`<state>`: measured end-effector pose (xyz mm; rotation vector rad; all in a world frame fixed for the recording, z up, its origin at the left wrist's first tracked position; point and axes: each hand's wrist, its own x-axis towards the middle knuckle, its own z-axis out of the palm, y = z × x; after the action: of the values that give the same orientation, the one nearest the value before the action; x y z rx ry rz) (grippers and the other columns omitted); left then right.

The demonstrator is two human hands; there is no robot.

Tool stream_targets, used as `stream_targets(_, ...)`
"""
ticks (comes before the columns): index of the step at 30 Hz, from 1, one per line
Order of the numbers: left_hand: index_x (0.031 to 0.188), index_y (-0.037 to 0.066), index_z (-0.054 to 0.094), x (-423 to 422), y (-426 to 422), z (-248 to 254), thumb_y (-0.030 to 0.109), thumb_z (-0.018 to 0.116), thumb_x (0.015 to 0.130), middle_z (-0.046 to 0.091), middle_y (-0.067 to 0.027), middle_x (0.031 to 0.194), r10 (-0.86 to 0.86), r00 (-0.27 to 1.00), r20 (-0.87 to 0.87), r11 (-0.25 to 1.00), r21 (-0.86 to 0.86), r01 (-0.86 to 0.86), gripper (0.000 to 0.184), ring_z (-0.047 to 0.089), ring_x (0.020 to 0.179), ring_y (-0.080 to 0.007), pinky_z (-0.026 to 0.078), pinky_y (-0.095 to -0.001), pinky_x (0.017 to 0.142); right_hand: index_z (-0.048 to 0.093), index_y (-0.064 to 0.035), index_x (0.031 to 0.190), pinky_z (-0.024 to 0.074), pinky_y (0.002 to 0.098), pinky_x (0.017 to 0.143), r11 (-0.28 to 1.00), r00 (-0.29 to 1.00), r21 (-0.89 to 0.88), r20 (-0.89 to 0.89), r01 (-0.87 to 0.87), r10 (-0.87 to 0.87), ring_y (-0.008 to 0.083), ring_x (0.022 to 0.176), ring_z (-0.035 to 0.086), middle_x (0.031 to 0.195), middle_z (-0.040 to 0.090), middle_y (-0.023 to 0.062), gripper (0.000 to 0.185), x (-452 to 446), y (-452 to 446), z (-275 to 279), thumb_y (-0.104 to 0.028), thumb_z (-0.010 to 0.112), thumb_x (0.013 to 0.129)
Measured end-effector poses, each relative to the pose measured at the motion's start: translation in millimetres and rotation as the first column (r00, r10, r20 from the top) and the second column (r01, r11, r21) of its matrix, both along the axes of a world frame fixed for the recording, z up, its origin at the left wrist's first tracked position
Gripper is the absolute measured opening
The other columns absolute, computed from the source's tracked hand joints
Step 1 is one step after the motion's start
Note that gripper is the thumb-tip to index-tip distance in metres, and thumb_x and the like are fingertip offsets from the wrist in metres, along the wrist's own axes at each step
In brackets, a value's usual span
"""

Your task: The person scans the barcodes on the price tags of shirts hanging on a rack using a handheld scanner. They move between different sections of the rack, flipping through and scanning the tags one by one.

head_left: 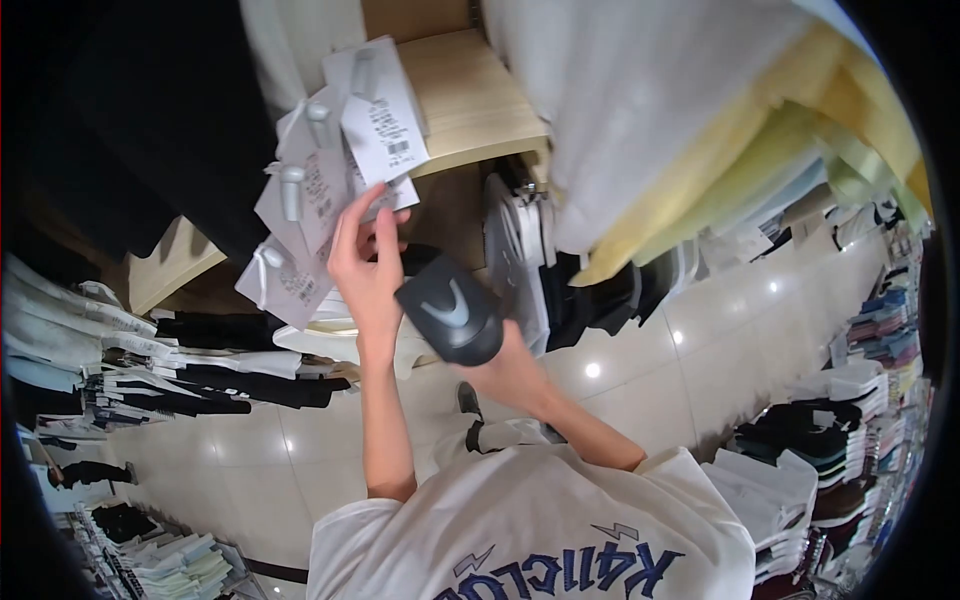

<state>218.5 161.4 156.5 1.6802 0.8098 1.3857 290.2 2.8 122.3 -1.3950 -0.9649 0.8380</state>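
Several white paper tags with printed text and barcodes hang by cords with grey plastic pieces at upper centre-left; the rightmost tag [385,120] lies against a wooden shelf. Just below it is my left hand [368,262], its fingers bent and apart, with fingertips at the lower edges of the tags. Whether they pinch any paper is not visible. My right hand [510,370] is wrapped round a black handheld scanner [450,308], whose rounded back faces the camera. The scanner's front points toward the tags and is hidden; its body is close beside my left hand.
The light wooden shelf [470,95] stands ahead. Black garments [120,110] hang at left, white and yellow garments [650,120] at right. Folded clothes [810,440] are stacked at lower right. Clothes on hangers [180,365] line the left. Shiny floor tiles [620,400] show below.
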Motion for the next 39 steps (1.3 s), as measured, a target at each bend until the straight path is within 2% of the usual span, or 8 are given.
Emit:
stream_targets(6, 0.118, 0.002, 0.064, 30.6, -89.4, -84.1, 0.02, 0.055, 0.102, 0.069, -0.0067, 0.101, -0.044, 0.999, 0.003, 0.952, -0.304, 0.043, 0.025, 0.067, 0.076, -0.0099, 0.045, -0.0199, 0.054, 0.063, 0.0029, 0.099, 0.0503, 0.033, 0.072, 0.992, 0.987, 0.061, -0.111, -0.109, 0.116, 0.0102, 0.076, 0.057, 0.082, 0.068, 0.0092, 0.022, 44.0, -92.3, -46.9, -0.008, 0.07, 0.081)
stream_targets(8, 0.113, 0.001, 0.064, 38.6, -125.4, -132.6, 0.022, 0.057, 0.102, 0.066, -0.0055, 0.095, -0.161, 0.986, 0.051, 0.92, -0.353, 0.169, 0.025, 0.064, 0.076, -0.0104, 0.05, -0.0226, 0.065, 0.062, 0.003, 0.099, 0.0497, 0.0329, 0.07, 0.992, 0.986, 0.097, -0.138, -0.081, 0.094, 0.0101, 0.075, 0.056, 0.08, 0.067, 0.0085, 0.023, 56.4, -119.1, -66.7, -0.01, 0.071, 0.082)
stream_targets(10, 0.11, 0.001, 0.065, 48.4, -167.7, -162.1, 0.012, 0.064, 0.091, 0.068, -0.0085, 0.103, -0.286, 0.943, -0.172, 0.947, -0.199, 0.251, 0.023, 0.063, 0.09, -0.0138, 0.051, -0.0289, 0.079, 0.062, 0.004, 0.097, 0.0497, 0.0324, 0.069, 0.99, 0.973, 0.0, -0.186, -0.142, 0.14, 0.0098, 0.075, 0.055, 0.079, 0.066, 0.0075, 0.023, 78.1, -146.3, -76.6, -0.011, 0.071, 0.083)
stream_targets(16, 0.108, 0.0, 0.066, 114.8, -262.5, -178.3, 0.014, 0.07, 0.084, 0.07, -0.0059, 0.105, -0.495, 0.851, -0.177, 0.712, -0.644, 0.28, 0.028, 0.061, 0.096, -0.0136, 0.048, -0.0319, 0.087, 0.065, 0.0029, 0.099, 0.0507, 0.031, 0.074, 0.999, 0.969, -0.021, -0.241, 0.046, -0.05, 0.0106, 0.08, 0.06, 0.085, 0.068, 0.0051, 0.022, 136.0, -208.4, -85.3, -0.006, 0.074, 0.082)
stream_targets(23, 0.129, 0.003, 0.055, 238.7, -255.8, -209.6, 0.001, 0.055, 0.095, 0.068, -0.0056, 0.11, -0.788, 0.611, -0.071, 0.57, -0.461, 0.681, 0.034, 0.063, 0.102, -0.0103, 0.049, -0.0247, 0.081, 0.06, -0.0011, 0.092, 0.0433, 0.0252, 0.054, 0.877, 0.837, -0.063, -0.272, 0.477, -0.475, 0.0074, 0.06, 0.054, 0.071, 0.059, 0.0003, 0.012, 193.2, -255.3, -113.7, -0.007, 0.071, 0.089)
stream_targets(29, 0.143, 0.004, 0.043, 334.8, -248.5, -208.4, 0.022, 0.067, 0.094, 0.058, -0.0186, 0.135, -0.733, 0.661, -0.159, 0.647, -0.465, 0.605, 0.057, 0.058, 0.123, -0.0275, 0.051, -0.0361, 0.096, 0.063, -0.0006, 0.093, 0.0433, 0.0257, 0.058, 0.813, 0.741, -0.188, -0.337, 0.552, -0.581, 0.0067, 0.065, 0.053, 0.075, 0.061, 0.0, 0.012, 254.3, -284.5, -110.2, -0.008, 0.07, 0.088)
stream_targets(33, 0.153, 0.002, 0.023, 395.4, -249.8, -210.1, 0.037, 0.075, 0.086, 0.032, -0.0226, 0.155, -0.714, 0.671, -0.202, 0.676, -0.45, 0.584, 0.091, 0.037, 0.141, -0.0322, 0.038, -0.044, 0.111, 0.062, -0.0012, 0.092, 0.043, 0.0248, 0.057, 0.8, 0.777, -0.233, -0.204, 0.553, -0.596, 0.0068, 0.064, 0.054, 0.072, 0.06, -0.0005, 0.012, 302.6, -292.6, -106.2, -0.008, 0.07, 0.088)
stream_targets(39, 0.152, -0.003, 0.016, 461.4, -264.9, -190.4, 0.039, 0.079, 0.08, 0.029, -0.0273, 0.151, -0.65, 0.748, -0.137, 0.753, -0.25, 0.608, 0.105, 0.031, 0.141, -0.037, 0.026, -0.0437, 0.116, 0.062, 0.0002, 0.093, 0.0448, 0.0265, 0.059, 0.882, 0.865, -0.173, -0.187, 0.438, -0.466, 0.0085, 0.064, 0.055, 0.073, 0.06, 0.0008, 0.012, 361.1, -295.8, -101.0, -0.008, 0.069, 0.088)
